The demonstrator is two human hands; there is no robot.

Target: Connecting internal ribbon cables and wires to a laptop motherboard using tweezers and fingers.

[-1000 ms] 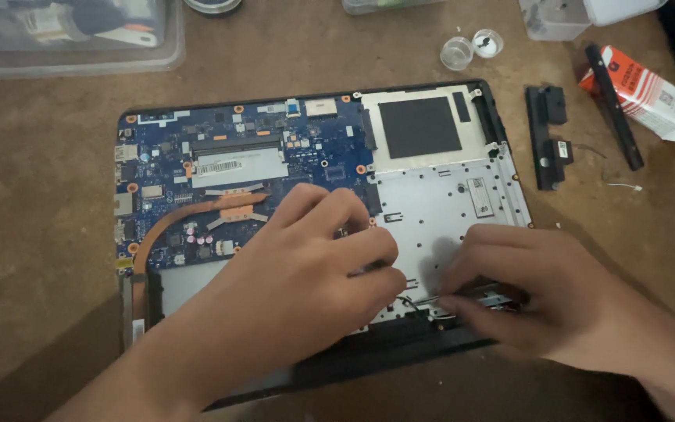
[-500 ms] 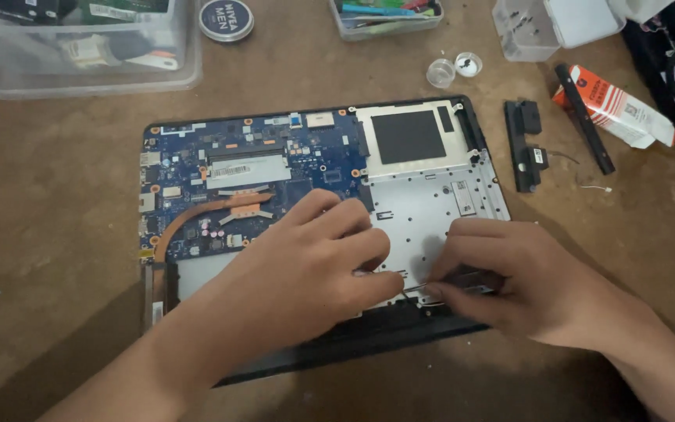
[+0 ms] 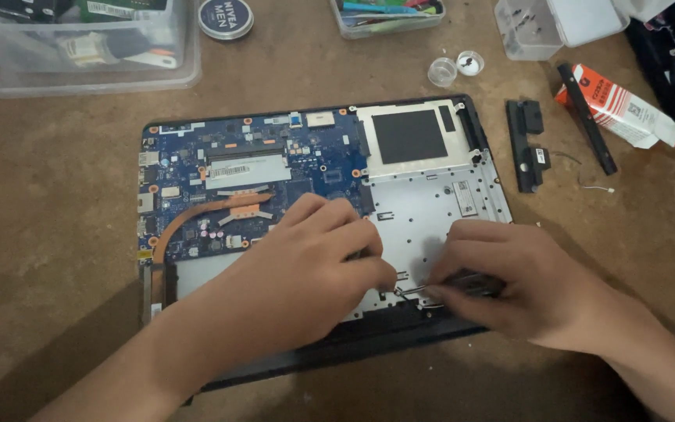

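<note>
An opened laptop base (image 3: 431,195) lies on the brown table, its blue circuit board (image 3: 251,168) and curved copper heat pipe (image 3: 197,215) exposed on the left, a silver metal plate on the right. My left hand (image 3: 306,266) rests over the lower middle of the base, fingers curled and pressing near the front edge. Close beside it, my right hand (image 3: 517,281) grips a thin dark-handled tool (image 3: 447,287), its slim metal tip touching the base between the two hands. What lies under the left fingers is hidden.
A clear plastic box (image 3: 80,47) stands at the back left, a round dark tin (image 3: 226,17) beside it, and a tool tray (image 3: 388,16) further right. Two small clear caps (image 3: 455,69), a black speaker strip (image 3: 526,144), a black bar (image 3: 587,117) and an orange-and-white box (image 3: 617,105) lie to the right.
The view has drifted, so the laptop sits lower in the picture and more of the table's back edge shows. Both hands stay at the same spot on the laptop's front edge.
</note>
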